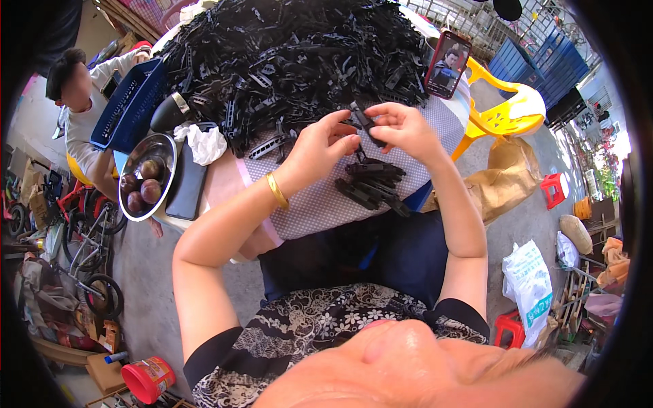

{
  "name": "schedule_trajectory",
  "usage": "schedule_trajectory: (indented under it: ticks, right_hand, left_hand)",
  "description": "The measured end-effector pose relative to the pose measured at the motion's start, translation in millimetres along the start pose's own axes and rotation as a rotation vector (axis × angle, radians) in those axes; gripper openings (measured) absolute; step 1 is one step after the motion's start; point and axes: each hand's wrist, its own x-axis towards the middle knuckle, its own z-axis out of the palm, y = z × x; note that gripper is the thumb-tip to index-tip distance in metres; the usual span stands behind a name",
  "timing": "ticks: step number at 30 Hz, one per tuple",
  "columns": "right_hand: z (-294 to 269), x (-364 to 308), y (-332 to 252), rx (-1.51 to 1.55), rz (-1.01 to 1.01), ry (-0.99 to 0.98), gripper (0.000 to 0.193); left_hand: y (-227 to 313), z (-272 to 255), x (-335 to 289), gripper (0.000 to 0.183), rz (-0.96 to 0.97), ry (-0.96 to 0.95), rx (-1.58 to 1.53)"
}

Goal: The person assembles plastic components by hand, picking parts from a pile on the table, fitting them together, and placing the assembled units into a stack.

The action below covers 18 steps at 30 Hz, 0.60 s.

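My right hand (406, 129) pinches a narrow black plastic part (368, 124) between thumb and fingers, above the table. Just left of it is my left hand (320, 146), wearing a gold bangle; its thumb and forefinger are curved and apart, close to the part's end. Whether those fingertips touch the part is hard to tell. Below both hands, near the table's front edge, lies a small stack of similar black parts (373, 182). A big heap of black plastic parts (292, 58) covers the far side of the table.
A patterned cloth (306, 211) covers the table. To the left are a metal bowl of plums (149, 178), a dark phone (187, 183), crumpled tissue (206, 144) and a blue basket (128, 105), with another person beyond. A propped phone (447, 64) and yellow chair (507, 109) stand right.
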Motion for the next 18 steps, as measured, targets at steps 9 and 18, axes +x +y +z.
schedule_trajectory:
  ticks: [9,18]
  right_hand:
    - [34,2,-5,0.028,-0.139,0.002,0.012]
    - [40,7,1,0.276,-0.120,0.128,0.023]
  left_hand:
    - [-5,2,-6,0.043,0.339,0.188,0.525]
    - [5,2,-8,0.047,0.650,0.270,0.816]
